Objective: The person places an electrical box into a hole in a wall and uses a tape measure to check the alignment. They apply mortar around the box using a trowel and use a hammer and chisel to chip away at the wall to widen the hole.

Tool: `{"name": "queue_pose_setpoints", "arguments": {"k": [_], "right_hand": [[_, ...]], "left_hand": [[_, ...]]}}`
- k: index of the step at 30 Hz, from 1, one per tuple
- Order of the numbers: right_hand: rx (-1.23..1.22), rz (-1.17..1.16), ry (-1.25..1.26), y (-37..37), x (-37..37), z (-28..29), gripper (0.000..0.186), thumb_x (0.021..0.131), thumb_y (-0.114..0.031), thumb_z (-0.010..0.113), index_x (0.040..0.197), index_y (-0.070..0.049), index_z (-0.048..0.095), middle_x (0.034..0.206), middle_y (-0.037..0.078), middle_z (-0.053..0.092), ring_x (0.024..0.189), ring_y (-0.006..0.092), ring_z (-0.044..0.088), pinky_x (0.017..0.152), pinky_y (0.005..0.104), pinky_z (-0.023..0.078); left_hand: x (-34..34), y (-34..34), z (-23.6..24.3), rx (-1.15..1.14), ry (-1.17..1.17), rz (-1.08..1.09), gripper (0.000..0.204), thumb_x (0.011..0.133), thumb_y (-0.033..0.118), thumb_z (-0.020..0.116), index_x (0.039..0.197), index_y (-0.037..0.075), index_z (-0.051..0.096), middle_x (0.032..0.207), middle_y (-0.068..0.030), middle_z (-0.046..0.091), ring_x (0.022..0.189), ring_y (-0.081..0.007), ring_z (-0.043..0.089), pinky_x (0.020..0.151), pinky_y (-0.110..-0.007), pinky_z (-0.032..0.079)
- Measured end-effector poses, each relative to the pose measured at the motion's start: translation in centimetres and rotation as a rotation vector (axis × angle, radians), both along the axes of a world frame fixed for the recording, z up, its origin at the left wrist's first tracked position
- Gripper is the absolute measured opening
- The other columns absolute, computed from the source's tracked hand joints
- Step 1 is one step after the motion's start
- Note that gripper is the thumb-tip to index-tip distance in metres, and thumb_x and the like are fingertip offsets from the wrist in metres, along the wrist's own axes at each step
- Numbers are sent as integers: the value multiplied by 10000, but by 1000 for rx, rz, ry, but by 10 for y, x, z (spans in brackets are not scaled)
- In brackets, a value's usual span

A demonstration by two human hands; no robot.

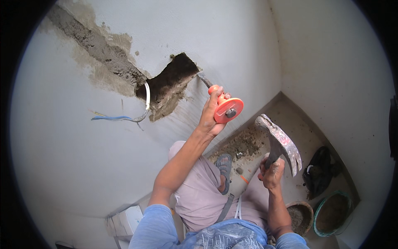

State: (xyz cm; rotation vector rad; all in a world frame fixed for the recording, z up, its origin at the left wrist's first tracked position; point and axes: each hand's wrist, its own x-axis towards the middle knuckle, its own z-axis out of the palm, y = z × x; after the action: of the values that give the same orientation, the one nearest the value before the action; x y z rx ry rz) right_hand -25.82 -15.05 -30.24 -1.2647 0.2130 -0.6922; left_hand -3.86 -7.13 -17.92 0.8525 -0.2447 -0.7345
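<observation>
So in the head view the left hand [211, 114] is wrapped around a chisel [229, 107] with an orange grip and a round orange guard, fingers closed on it just below the guard's far side. Its flat metal tip points far and left, right at the right edge of a jagged hole [172, 79] in the pale wall [74, 145]; can't tell if it's actually biting in

Right hand [272, 172] has a claw hammer [284, 143] gripped close under the head, off to the right of the chisel and well apart from it. The striking face is on the far left end, claw toward the near right, steel all scuffed and spattered

Left side of the hole there's a white tube [147, 96] with a bunch of wires [118, 118] trailing left, mostly blue, plus a rough mortar strip [97, 45] running off far left

Down on the floor [290, 112]: rubble [244, 144] by a gray sandal [224, 170], a black bag [318, 172] on the right, and nearer, two tubs [316, 218] side by side, one with a green rim
</observation>
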Motion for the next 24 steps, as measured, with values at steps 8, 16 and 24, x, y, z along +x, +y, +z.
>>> {"name": "queue_pose_setpoints", "arguments": {"k": [8, 16, 24], "right_hand": [[12, 5, -149, 2, 6, 14, 742, 866, -733, 357, 818, -3, 481, 608, 36, 447, 463, 78, 423, 374, 220, 330], [78, 40, -102, 8, 11, 12, 781, 815, -790, 369, 806, -20, 493, 570, 28, 434, 445, 74, 400, 369, 214, 330], [103, -3, -202, 6, 8, 1, 756, 814, -771, 415, 833, -17, 471, 578, 25, 411, 444, 83, 384, 382, 244, 341]], "left_hand": [[-2, -4, 2, 5, 3, 25, 129, 940, 255, 612, 885, 175, 527, 803, 38, 548, 791, -67, 562, 718, -239, 529], [-3, -8, 2, -9, -13, 48, 174, 930, 283, 625, 932, 165, 497, 863, 2, 564, 792, -92, 570, 711, -273, 534], [-5, -14, 5, 5, 4, 60, 138, 927, 261, 630, 912, 180, 519, 823, 41, 561, 783, -75, 581, 694, -255, 542]]}}
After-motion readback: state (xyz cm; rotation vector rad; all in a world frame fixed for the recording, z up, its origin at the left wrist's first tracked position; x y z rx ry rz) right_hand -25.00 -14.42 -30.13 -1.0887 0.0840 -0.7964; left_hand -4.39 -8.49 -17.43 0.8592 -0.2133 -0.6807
